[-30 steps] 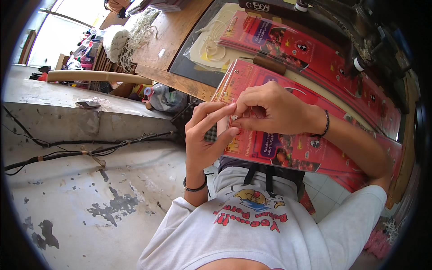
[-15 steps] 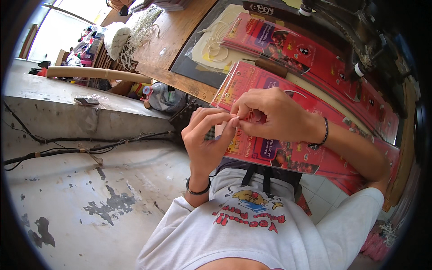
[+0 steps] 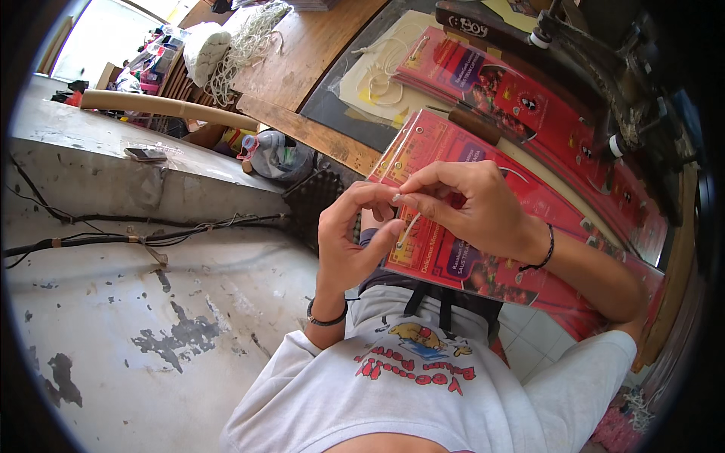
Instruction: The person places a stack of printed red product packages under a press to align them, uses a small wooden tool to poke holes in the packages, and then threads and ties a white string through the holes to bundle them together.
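Observation:
A thin white cord (image 3: 411,225) rises from an eyelet near the left edge of a red laminated sheet (image 3: 423,257). My right hand (image 3: 479,200) pinches the cord's end between thumb and fingertips, where a small white lump, perhaps a knot, shows. Touching that spot with a fingertip, my left hand (image 3: 351,230) has its thumb held apart from its curved fingers. The printed sheet lies under both hands with others like it, slanting away to the right; part of it is hidden by my right hand and forearm.
More red sheets (image 3: 521,98) lie beyond on the table. Dark metal machinery (image 3: 612,98) stands at the far right. Loose white cords (image 3: 245,53) hang over the wooden table (image 3: 317,45). A phone (image 3: 146,154) rests on the left ledge, near a large plastic bottle (image 3: 278,157).
My left thumb has come away from the pinch and dropped lower. A length of white cord now shows between the sheet's eyelet and my right fingers. The view has shifted slightly.

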{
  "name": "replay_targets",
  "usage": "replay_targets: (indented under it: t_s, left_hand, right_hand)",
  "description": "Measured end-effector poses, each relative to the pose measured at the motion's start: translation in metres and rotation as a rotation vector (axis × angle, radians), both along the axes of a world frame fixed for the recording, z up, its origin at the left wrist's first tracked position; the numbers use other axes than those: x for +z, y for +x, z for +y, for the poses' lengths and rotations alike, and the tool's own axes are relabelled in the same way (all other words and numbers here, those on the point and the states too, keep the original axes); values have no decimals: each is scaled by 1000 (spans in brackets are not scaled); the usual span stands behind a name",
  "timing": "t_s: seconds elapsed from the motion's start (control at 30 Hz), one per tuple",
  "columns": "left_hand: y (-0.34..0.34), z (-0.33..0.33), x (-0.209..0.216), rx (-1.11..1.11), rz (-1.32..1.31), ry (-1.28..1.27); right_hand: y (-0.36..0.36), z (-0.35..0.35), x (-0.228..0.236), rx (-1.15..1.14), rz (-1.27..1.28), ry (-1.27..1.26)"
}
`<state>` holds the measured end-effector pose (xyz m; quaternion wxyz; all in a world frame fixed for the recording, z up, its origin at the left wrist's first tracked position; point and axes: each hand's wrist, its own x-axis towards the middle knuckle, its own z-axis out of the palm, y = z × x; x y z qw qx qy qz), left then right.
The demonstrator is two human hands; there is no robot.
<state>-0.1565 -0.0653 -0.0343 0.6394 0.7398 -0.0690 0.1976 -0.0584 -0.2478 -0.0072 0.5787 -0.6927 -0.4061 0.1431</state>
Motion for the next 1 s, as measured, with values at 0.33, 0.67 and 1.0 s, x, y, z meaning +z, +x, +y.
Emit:
replay_targets:
  t_s: [0.33, 0.67, 1.0]
  left_hand:
    - [9, 5, 0, 140, -210, 365]
    - [2, -2, 14, 197, 17, 402]
    - [-1, 7, 5, 170, 9, 300]
  right_hand:
    - [1, 0, 0, -12, -77, -6]
    - [-8, 3, -1, -63, -356, 7]
    - [-8, 4, -5, -53, -447, 27]
